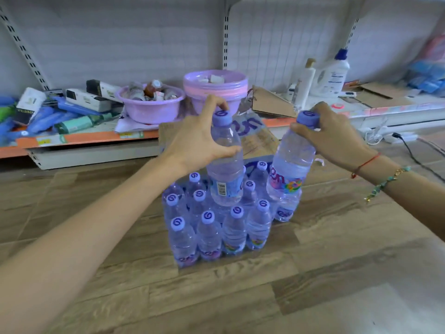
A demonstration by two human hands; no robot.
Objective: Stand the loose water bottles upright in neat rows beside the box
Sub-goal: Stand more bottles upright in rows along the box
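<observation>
Two water bottles are held upright by the neck, long axes near vertical. The left hand (pixel 199 138) is curled around one bottle (pixel 225 162), carried directly above a gap in the standing rows (pixel 216 220) on the wooden floor (pixel 337 273). The right hand (pixel 337 133) is pinched around the cap of the other bottle (pixel 290 169), poised over the rows' right edge. The box (pixel 255 138) sits just behind; cluttered shop shelving (pixel 84 138) is seen beyond.

bottle caps (pixel 208 217) bear a spiral mark; other label text unreadable
</observation>
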